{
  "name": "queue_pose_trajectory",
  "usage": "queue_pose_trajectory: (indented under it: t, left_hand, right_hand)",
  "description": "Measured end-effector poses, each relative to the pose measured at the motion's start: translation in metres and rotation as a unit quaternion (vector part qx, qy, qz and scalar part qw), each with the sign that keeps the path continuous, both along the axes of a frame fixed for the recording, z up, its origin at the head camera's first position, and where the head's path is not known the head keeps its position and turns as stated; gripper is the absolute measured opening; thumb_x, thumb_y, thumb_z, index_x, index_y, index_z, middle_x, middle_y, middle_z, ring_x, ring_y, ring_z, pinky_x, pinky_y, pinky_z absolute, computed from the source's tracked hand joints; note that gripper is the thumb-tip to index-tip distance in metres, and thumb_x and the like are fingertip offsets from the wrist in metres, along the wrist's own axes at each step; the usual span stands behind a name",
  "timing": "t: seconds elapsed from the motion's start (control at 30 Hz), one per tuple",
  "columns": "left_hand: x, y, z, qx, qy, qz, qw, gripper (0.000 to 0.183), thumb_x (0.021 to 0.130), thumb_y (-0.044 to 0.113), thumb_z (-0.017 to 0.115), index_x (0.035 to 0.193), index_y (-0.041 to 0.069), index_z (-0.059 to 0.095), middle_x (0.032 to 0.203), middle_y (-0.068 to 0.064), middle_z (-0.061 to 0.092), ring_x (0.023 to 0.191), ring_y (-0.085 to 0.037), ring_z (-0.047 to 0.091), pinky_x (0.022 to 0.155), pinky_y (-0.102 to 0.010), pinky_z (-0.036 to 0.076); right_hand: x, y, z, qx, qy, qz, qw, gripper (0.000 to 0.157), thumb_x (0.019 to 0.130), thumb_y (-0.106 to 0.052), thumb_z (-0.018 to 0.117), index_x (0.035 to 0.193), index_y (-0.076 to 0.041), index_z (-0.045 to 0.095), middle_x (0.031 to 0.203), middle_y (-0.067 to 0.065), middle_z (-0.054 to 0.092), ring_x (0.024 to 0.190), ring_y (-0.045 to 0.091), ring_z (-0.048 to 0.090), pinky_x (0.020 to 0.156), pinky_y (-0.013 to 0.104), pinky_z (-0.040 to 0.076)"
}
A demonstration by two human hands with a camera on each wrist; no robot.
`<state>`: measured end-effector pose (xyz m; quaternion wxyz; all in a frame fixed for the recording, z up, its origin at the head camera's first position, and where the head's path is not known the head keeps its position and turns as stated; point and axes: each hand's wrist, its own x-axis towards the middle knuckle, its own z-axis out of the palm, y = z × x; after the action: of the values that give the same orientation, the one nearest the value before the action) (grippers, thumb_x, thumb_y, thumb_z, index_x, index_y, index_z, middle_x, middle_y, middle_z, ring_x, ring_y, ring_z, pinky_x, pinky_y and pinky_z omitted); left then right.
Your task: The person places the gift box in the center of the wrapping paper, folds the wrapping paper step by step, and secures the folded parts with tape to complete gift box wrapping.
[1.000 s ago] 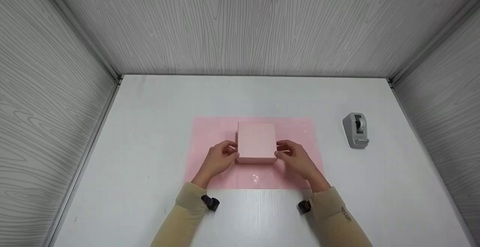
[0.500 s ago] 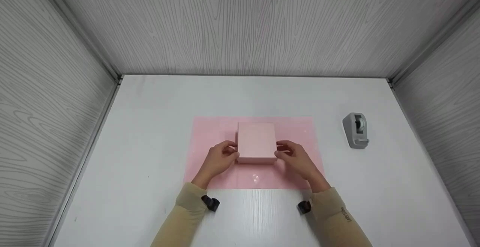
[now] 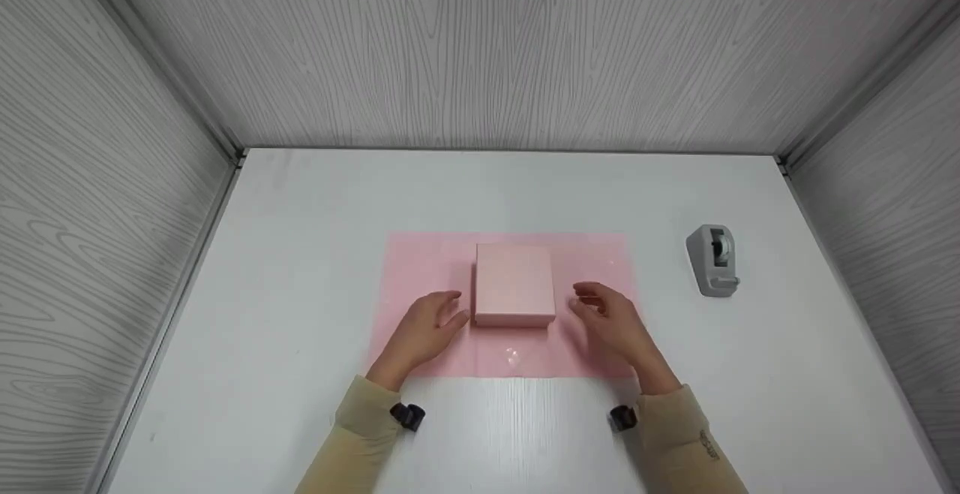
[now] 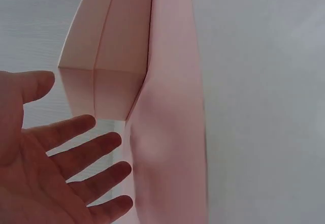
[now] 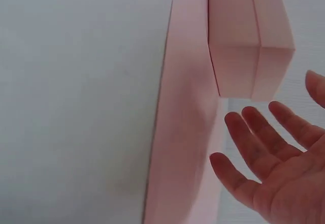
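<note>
A pale pink lidded box [image 3: 514, 281] sits on a pink sheet [image 3: 424, 272] in the middle of the table. Its lid seam shows along the side of the box [image 4: 122, 28] in the left wrist view. My left hand [image 3: 422, 331] is just off the box's left side, fingers spread and holding nothing. To the right, my right hand [image 3: 615, 323] stands a small gap away from the box, its fingers loosely bent with nothing in them. Both palms face the box, as the left hand [image 4: 56, 163] and the right hand [image 5: 279, 163] show in the wrist views.
A grey tape dispenser [image 3: 712, 261] stands on the white table [image 3: 315, 254] to the right of the sheet. Grey wood-grain panels [image 3: 510, 51] enclose the table at the back and on both sides. A small shiny spot [image 3: 512, 357] shows on the sheet in front of the box.
Both hands have let go of the box's sides and moved outward, the left hand to the left and the right hand to the right. The box stays in place.
</note>
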<state>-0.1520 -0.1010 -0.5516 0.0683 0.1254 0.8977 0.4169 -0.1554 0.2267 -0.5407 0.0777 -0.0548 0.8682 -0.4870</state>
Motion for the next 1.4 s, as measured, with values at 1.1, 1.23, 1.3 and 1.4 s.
queue_pose_trajectory:
  t: [1.1, 1.23, 1.3, 1.4]
  left_hand:
    - [0.021, -0.032, -0.01, -0.169, 0.052, 0.002, 0.9842, 0.061, 0.082, 0.025, 0.079, 0.133, 0.001, 0.057, 0.145, -0.023, 0.043, 0.136, -0.044, 0.033, 0.111, -0.055, 0.026]
    - [0.021, -0.032, -0.01, -0.171, 0.056, 0.003, 0.9836, 0.06, 0.082, 0.025, 0.079, 0.132, 0.001, 0.058, 0.145, -0.024, 0.043, 0.136, -0.044, 0.034, 0.111, -0.055, 0.026]
    - [0.022, -0.032, -0.01, -0.175, 0.054, 0.003, 0.9831, 0.06, 0.082, 0.025, 0.079, 0.133, 0.001, 0.057, 0.145, -0.024, 0.043, 0.136, -0.044, 0.034, 0.111, -0.055, 0.026]
    - [0.022, -0.033, -0.01, -0.181, 0.05, 0.006, 0.9821, 0.06, 0.082, 0.026, 0.079, 0.133, 0.002, 0.057, 0.145, -0.023, 0.043, 0.136, -0.043, 0.034, 0.11, -0.055, 0.026]
  right_hand:
    - [0.034, 0.044, 0.025, 0.235, -0.133, -0.117, 0.956, 0.065, 0.095, -0.035, 0.06, 0.14, 0.009, 0.041, 0.121, 0.028, 0.06, 0.107, 0.043, 0.058, 0.089, 0.055, 0.045]
    - [0.032, 0.044, 0.022, 0.217, -0.139, -0.122, 0.959, 0.067, 0.095, -0.035, 0.061, 0.141, 0.009, 0.04, 0.124, 0.03, 0.057, 0.111, 0.044, 0.056, 0.09, 0.056, 0.044]
    - [0.031, 0.044, 0.019, 0.204, -0.137, -0.122, 0.962, 0.068, 0.095, -0.034, 0.061, 0.142, 0.009, 0.039, 0.129, 0.032, 0.053, 0.116, 0.046, 0.052, 0.093, 0.058, 0.042]
    - [0.031, 0.044, 0.016, 0.179, -0.13, -0.12, 0.968, 0.07, 0.095, -0.033, 0.061, 0.145, 0.008, 0.035, 0.136, 0.035, 0.046, 0.125, 0.048, 0.045, 0.1, 0.059, 0.038]
